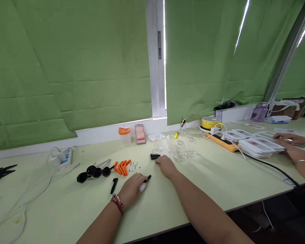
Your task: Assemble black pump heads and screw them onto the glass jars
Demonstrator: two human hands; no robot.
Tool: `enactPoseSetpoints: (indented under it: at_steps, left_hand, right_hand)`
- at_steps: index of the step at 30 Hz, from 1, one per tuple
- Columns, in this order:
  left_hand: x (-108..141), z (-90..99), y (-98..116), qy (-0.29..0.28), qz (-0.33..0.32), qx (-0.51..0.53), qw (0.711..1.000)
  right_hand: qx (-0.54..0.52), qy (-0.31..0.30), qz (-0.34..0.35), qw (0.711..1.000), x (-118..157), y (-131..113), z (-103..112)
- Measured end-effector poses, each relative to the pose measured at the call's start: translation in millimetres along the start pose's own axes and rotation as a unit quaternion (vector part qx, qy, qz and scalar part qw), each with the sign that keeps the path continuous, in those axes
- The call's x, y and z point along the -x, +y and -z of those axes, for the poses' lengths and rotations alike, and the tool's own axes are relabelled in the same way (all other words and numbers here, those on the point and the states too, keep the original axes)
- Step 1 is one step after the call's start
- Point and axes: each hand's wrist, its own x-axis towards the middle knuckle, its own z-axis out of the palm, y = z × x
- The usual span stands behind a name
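My left hand, with a red band and a metal bracelet at the wrist, is closed on a slim black plastic piece. A small whitish piece shows under its fingers. Farther forward, my right hand has its fingers together beside small black bristled pieces; what it pinches is mostly hidden. Left of my left hand lies a black handle-like part. Beyond it are bent orange parts, short metal pins and black round cups with metal rods.
Several clear glasses stand beyond my right hand. An orange-lidded cup is at the back. To the right are an orange power strip, stacks of white cards and another person's arms. Cables trail at left.
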Motion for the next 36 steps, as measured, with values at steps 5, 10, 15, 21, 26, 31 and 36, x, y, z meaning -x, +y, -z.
enactPoseSetpoints:
  at_steps: [5, 10, 15, 21, 26, 31, 36]
  left_hand:
    - [-0.4, 1.7, -0.1, 0.060, 0.048, 0.073, 0.994]
    - [-2.4, 2.6, -4.1, 0.097, 0.100, 0.067, 0.988]
    - [-2.5, 3.1, -6.8, 0.100, 0.125, 0.070, 0.985]
    - [-1.1, 1.4, -4.7, 0.107, 0.121, 0.101, 0.982]
    - [-2.3, -4.3, -4.3, 0.109, 0.131, 0.139, 0.976]
    - [-2.7, -7.5, -2.5, 0.099, 0.131, 0.170, 0.972]
    - [-3.3, -6.5, 0.4, 0.088, 0.129, 0.191, 0.969]
  right_hand:
    - [0.031, -0.021, 0.021, 0.999, 2.6, -8.1, -5.2]
    - [0.027, -0.038, 0.050, 0.998, 7.4, -16.0, -10.3]
    - [0.001, -0.047, 0.078, 0.996, 10.4, -23.8, -18.9]
    - [-0.053, -0.048, 0.086, 0.994, 11.6, -25.8, -22.9]
    - [-0.119, -0.036, 0.054, 0.991, 16.8, -26.6, -20.4]
    - [-0.191, -0.024, 0.007, 0.981, 21.4, -26.6, -17.1]
    - [-0.262, -0.025, -0.028, 0.964, 20.6, -19.1, -18.0]
